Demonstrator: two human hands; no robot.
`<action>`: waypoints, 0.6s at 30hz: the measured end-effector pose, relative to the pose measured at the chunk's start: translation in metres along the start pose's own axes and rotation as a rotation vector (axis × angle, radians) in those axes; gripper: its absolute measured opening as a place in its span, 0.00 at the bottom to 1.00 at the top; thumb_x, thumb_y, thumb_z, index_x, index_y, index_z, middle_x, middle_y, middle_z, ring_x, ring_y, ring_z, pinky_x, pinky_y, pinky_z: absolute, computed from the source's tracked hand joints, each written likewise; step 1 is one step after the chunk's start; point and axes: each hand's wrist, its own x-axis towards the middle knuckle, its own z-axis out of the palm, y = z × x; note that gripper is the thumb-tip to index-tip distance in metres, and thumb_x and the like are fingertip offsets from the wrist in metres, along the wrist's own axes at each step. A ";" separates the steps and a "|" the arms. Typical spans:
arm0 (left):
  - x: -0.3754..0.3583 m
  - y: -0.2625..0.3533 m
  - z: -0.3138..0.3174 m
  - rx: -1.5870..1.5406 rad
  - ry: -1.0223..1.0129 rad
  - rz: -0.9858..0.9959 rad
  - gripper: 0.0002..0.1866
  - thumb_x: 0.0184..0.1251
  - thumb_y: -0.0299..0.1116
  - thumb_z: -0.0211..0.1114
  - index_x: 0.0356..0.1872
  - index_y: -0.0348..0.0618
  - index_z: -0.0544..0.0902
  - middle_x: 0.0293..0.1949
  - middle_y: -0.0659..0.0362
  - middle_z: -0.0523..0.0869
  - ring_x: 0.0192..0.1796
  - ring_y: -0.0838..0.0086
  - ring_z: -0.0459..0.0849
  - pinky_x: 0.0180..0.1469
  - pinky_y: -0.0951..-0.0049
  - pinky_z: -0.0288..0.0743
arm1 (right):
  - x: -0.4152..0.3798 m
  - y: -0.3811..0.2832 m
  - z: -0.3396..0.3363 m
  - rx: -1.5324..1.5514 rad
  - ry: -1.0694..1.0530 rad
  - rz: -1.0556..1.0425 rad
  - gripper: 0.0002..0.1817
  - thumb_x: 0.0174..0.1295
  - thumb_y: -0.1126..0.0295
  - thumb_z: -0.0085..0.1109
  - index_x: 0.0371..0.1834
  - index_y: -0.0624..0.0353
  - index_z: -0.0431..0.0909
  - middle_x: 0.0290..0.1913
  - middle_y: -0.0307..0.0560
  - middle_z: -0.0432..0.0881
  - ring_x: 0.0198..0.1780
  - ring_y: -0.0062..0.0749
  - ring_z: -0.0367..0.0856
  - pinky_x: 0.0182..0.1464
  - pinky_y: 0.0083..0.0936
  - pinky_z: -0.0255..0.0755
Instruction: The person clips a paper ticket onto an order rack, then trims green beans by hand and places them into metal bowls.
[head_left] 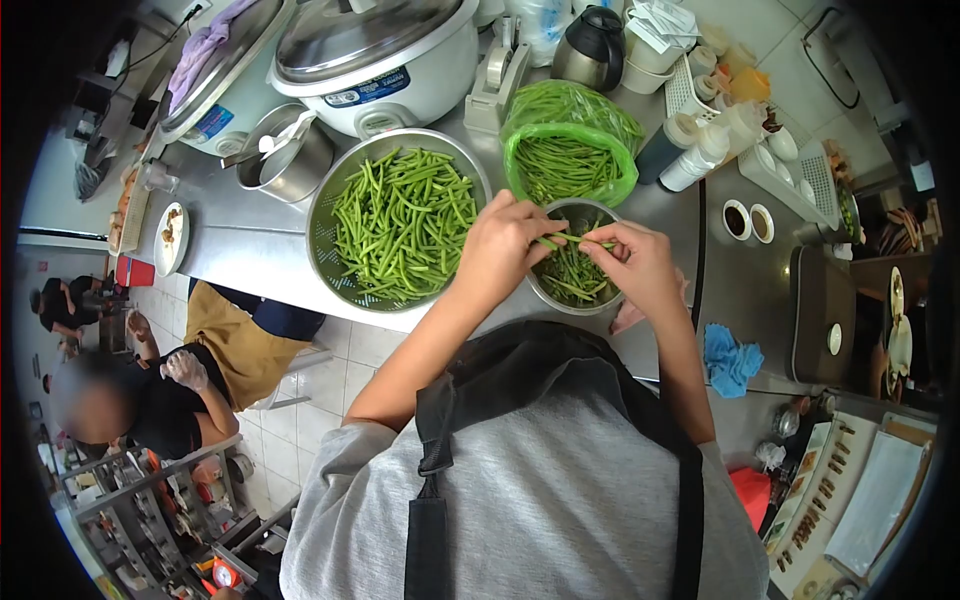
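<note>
Both my hands meet over a small steel bowl [578, 290] that holds green bean scraps. My left hand [500, 245] pinches a green bean [560, 238] near one end, and my right hand [632, 258] pinches green bean close beside it. To the left of my left hand, a large perforated colander [322, 245] is heaped with cut green beans [405, 220]. Behind the small bowl, a bright green plastic bag [625, 180] stands open with long whole beans [565, 165] inside.
Rice cookers [375, 90] and a steel pot [300, 165] stand at the back left. Sauce bottles [695, 160], a blue cloth [732, 360] and a dark tray [823, 310] are to the right. A person [180, 400] with gloved hands is at the left.
</note>
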 end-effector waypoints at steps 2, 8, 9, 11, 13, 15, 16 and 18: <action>0.000 -0.001 -0.004 0.003 -0.009 0.008 0.19 0.40 0.25 0.75 0.40 0.49 0.90 0.33 0.62 0.83 0.37 0.65 0.75 0.42 0.66 0.73 | -0.001 -0.006 -0.002 0.009 0.015 -0.025 0.08 0.54 0.69 0.71 0.35 0.59 0.86 0.27 0.44 0.82 0.22 0.22 0.75 0.26 0.20 0.69; -0.002 0.006 -0.004 -0.068 0.021 0.000 0.16 0.41 0.24 0.74 0.37 0.49 0.90 0.33 0.62 0.83 0.36 0.65 0.75 0.40 0.66 0.73 | 0.000 -0.005 0.010 0.150 0.050 -0.108 0.08 0.59 0.70 0.67 0.37 0.62 0.84 0.30 0.45 0.84 0.27 0.21 0.80 0.30 0.21 0.73; -0.003 0.006 -0.003 -0.101 0.038 -0.024 0.15 0.43 0.24 0.74 0.37 0.49 0.90 0.33 0.62 0.83 0.36 0.66 0.75 0.40 0.67 0.72 | -0.001 -0.003 0.013 0.202 0.073 -0.102 0.08 0.60 0.70 0.67 0.38 0.62 0.84 0.31 0.44 0.85 0.28 0.21 0.81 0.31 0.21 0.73; -0.007 0.004 0.002 -0.156 0.083 -0.068 0.13 0.46 0.24 0.74 0.37 0.49 0.90 0.33 0.62 0.83 0.35 0.67 0.75 0.40 0.68 0.72 | -0.003 0.001 0.018 0.320 0.074 -0.047 0.08 0.63 0.71 0.64 0.39 0.64 0.83 0.33 0.42 0.85 0.28 0.20 0.80 0.32 0.20 0.73; -0.010 0.004 0.012 -0.201 0.141 -0.106 0.11 0.50 0.25 0.73 0.37 0.49 0.90 0.33 0.61 0.84 0.35 0.68 0.76 0.40 0.70 0.71 | -0.005 0.007 0.024 0.521 0.063 0.039 0.08 0.65 0.71 0.62 0.40 0.66 0.82 0.34 0.40 0.84 0.29 0.19 0.78 0.33 0.19 0.72; -0.015 0.004 0.027 -0.342 0.212 -0.195 0.09 0.54 0.26 0.73 0.37 0.47 0.90 0.32 0.61 0.85 0.35 0.72 0.77 0.41 0.73 0.71 | -0.007 0.013 0.030 0.802 0.038 0.161 0.08 0.67 0.71 0.60 0.41 0.66 0.81 0.34 0.38 0.83 0.30 0.17 0.76 0.34 0.16 0.70; -0.017 0.005 0.033 -0.412 0.246 -0.240 0.07 0.56 0.27 0.73 0.37 0.46 0.90 0.32 0.61 0.85 0.36 0.74 0.77 0.42 0.74 0.71 | -0.008 0.011 0.032 0.918 0.041 0.204 0.08 0.67 0.71 0.59 0.41 0.66 0.81 0.33 0.37 0.82 0.30 0.16 0.75 0.34 0.16 0.70; -0.019 0.007 0.044 -0.683 0.250 -0.350 0.07 0.59 0.28 0.72 0.38 0.42 0.89 0.33 0.63 0.85 0.37 0.79 0.77 0.43 0.77 0.71 | -0.008 0.007 0.038 1.147 0.049 0.291 0.08 0.68 0.72 0.58 0.42 0.66 0.81 0.32 0.36 0.80 0.30 0.16 0.73 0.35 0.14 0.68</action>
